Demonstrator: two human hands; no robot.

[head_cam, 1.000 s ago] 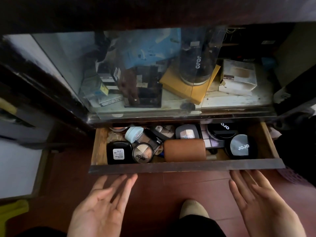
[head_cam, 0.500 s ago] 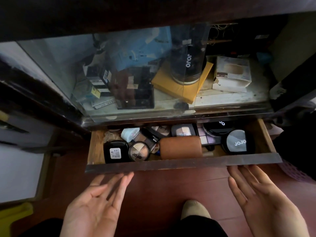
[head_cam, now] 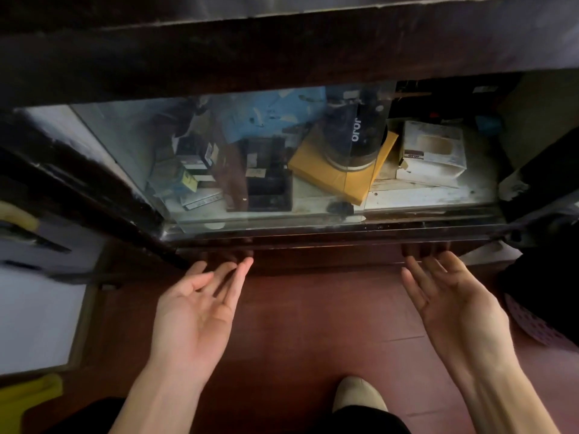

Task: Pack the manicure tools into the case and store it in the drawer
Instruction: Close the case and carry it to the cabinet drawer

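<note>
The dark wooden drawer under the glass cabinet is pushed in, its front flush with the frame. The brown case and the cosmetics inside it are hidden. My left hand is palm up with fingers spread, fingertips touching the drawer front near its left end. My right hand is also palm up and spread, fingertips at the drawer front near its right end. Neither hand holds anything.
Behind the glass pane lie a yellow envelope, a dark JOJO jar, a white box and small cartons. The floor is red-brown tile. My shoe shows at the bottom. A white panel stands left.
The drawer was open with the brown case and cosmetics showing; both hands have pushed it forward and it is now closed, hiding its contents.
</note>
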